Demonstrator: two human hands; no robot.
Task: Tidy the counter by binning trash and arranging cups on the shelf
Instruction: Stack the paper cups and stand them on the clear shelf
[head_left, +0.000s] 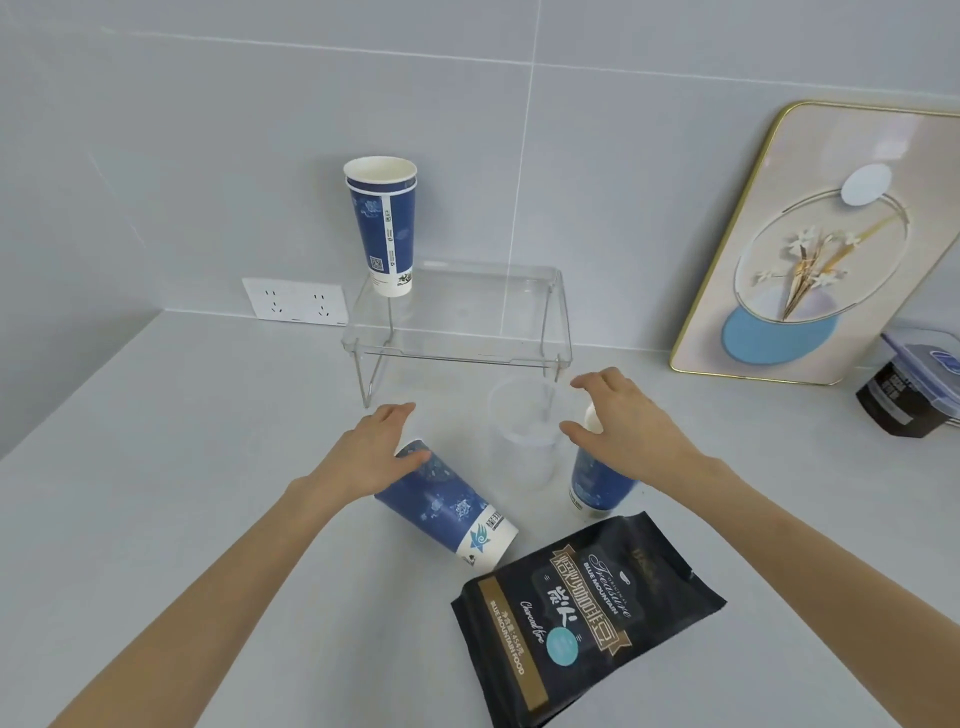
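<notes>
A clear acrylic shelf (540, 358) stands against the wall, with two stacked blue paper cups (384, 228) upright on its left end. On the counter a blue paper cup (452, 512) lies on its side; my left hand (371, 452) hovers over its rim end, fingers apart. A clear plastic cup (519, 436) stands upright in the middle. To its right stands another blue paper cup (597, 483), partly hidden under my right hand (628, 421), which is spread above its rim without gripping it.
A black coffee bean bag (582, 618) lies flat on the counter in front of the cups. A framed flower picture (821, 244) leans on the wall at right, beside a dark lidded container (909, 389). A wall socket (296, 301) is left of the shelf.
</notes>
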